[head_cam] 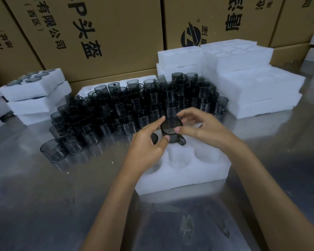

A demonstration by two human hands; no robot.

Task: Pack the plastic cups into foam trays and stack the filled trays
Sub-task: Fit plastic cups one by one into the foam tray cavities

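A white foam tray (185, 176) with round pockets lies on the steel table right in front of me. A smoky grey transparent cup (171, 131) with a handle sits at a pocket in the tray's far row. My right hand (203, 129) pinches its rim from the right, and my left hand (149, 144) touches the rim from the left with thumb and forefinger. Another dark cup (154, 138) sits in the pocket to the left, partly hidden by my left hand. Behind the tray stands a big crowd of the same cups (127, 107), upside down.
Stacks of empty foam trays (243, 82) rise at the back right. Filled trays (34, 91) are stacked at the left. Cardboard boxes (107, 33) wall off the back. One cup (52, 150) stands apart at the near left of the crowd.
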